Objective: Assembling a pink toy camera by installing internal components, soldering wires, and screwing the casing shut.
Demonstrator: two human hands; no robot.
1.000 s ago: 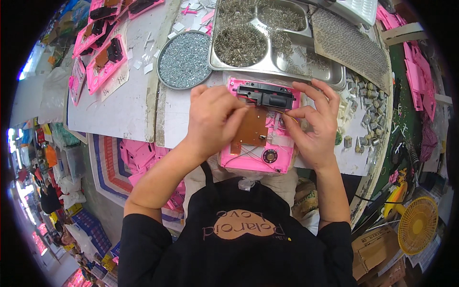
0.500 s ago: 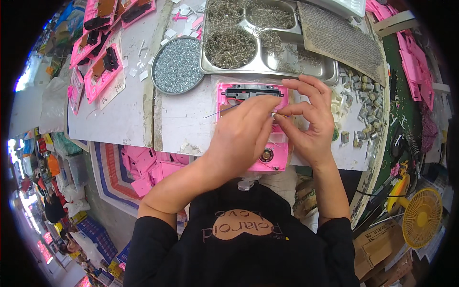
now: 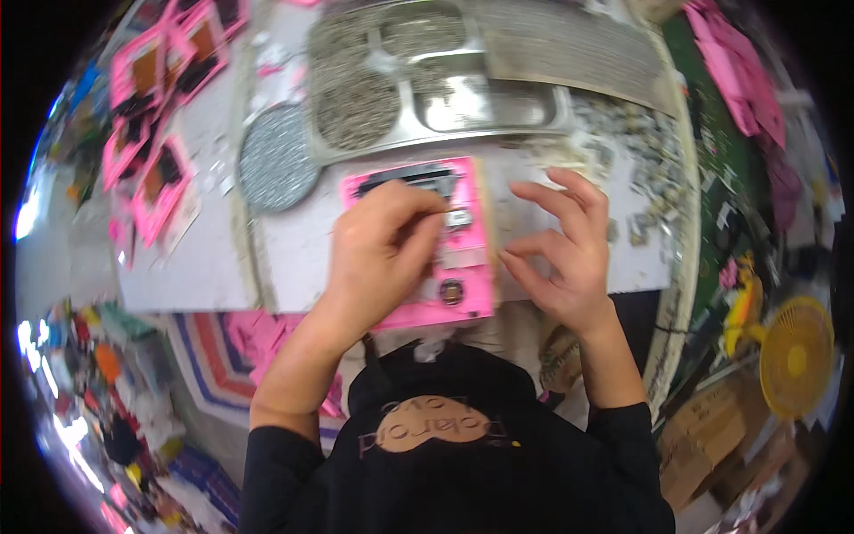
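A pink plastic housing [image 3: 463,294] lies flat at the near edge of the pale worktable [image 3: 187,267], with a black part [image 3: 418,178] at its far end and a round part [image 3: 451,290] near me. My left hand [image 3: 378,254] rests across it, thumb and fingers pinched on a small pale part [image 3: 459,217] on its upper half. To the right of the housing is my right hand [image 3: 560,254]. It holds nothing, its fingers are spread, and its fingertips hover by the housing's right edge.
Behind the housing stands a steel compartment tray [image 3: 498,111] of small metal parts, with a round grey dish [image 3: 276,160] to its left and a mesh tray [image 3: 569,53] to its right. More pink housings [image 3: 151,151] lie far left. Loose metal bits [image 3: 645,178] lie scattered on the right. A yellow fan [image 3: 796,356] sits low right.
My left hand has slid onto the housing's left and middle. My right hand has let go and drawn off to the right with its fingers opened. The brown board is out of sight.
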